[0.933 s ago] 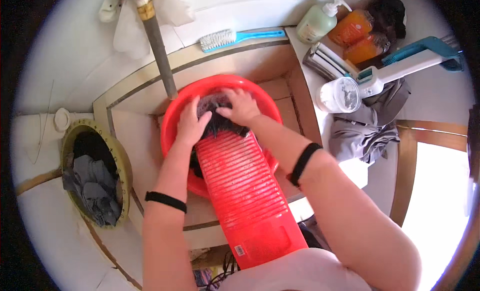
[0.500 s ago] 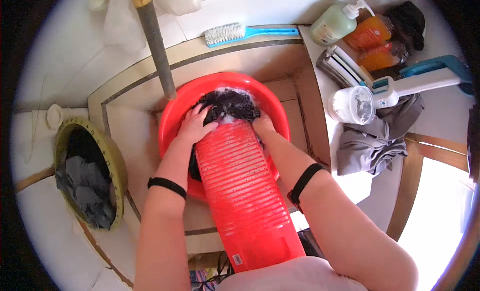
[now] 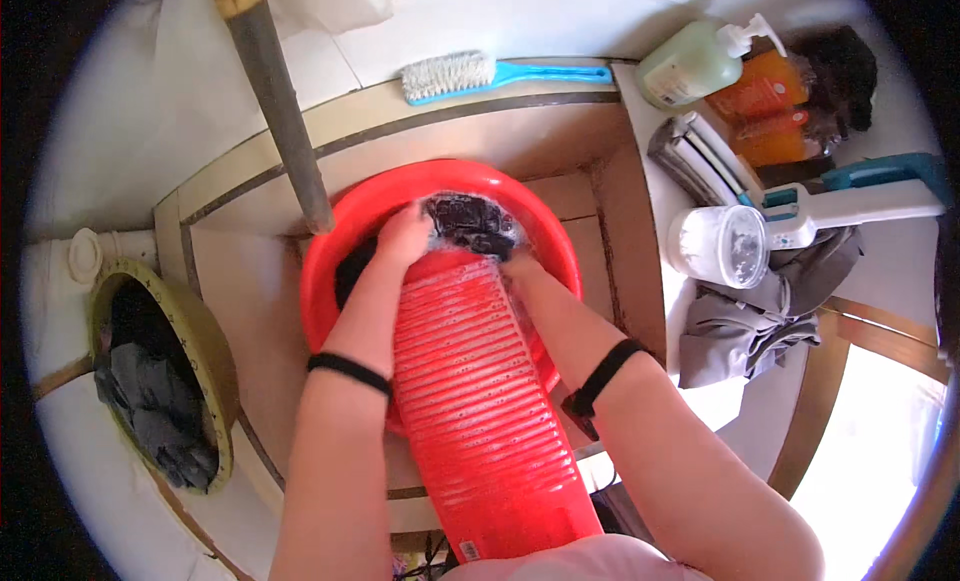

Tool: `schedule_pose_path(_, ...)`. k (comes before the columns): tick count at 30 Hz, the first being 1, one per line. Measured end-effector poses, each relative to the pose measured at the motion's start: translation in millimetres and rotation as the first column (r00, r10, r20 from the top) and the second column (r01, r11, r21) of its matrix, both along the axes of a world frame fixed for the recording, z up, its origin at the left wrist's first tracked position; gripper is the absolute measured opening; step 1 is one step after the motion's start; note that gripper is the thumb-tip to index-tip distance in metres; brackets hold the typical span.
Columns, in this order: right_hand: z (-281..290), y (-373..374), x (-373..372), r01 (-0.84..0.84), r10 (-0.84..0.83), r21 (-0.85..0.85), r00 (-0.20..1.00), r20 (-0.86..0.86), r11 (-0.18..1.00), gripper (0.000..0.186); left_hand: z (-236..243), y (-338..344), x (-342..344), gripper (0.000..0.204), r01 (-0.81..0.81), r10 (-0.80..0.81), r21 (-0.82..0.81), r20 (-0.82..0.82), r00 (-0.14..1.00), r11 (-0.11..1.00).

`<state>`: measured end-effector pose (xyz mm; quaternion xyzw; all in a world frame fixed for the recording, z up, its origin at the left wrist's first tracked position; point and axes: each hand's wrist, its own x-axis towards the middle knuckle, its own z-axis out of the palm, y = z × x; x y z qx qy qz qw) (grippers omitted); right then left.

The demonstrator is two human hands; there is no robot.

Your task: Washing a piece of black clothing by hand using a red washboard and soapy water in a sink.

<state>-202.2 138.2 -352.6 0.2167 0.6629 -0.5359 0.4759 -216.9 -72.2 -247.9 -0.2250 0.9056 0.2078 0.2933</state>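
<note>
Black cloth, sudsy: in red basin, at far end of red washboard | left hand: at cloth's left edge, grip cannot be told | right hand: near cloth's right edge, fingers hidden, grip cannot be told | blue brush: on ledge
</note>
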Motion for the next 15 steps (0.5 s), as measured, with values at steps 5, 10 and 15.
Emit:
schedule_pose_path(5, 95, 4, 13, 0.43, -0.393, -0.316, 0.902, 0.177, 0.846, 0.043, 104, -14, 77, 0.031, -0.147, 0.467, 0.761, -0.223, 0.856, 0.631)
schedule_pose_path(10, 149, 27, -27, 0.203, -0.24, -0.352, 0.969, -0.063, 0.914, 0.06, 141, 4, 156, 0.027, 0.07, -0.006, 0.748, -0.088, 0.996, 0.66)
schedule_pose_path(15, 168, -29, -43, -0.639, 0.74, 0.4, 0.447, -0.502, 0.657, 0.074, 169, 24, 166, 0.033, 0.08, -0.157, 0.682, 0.052, 0.986, 0.727)
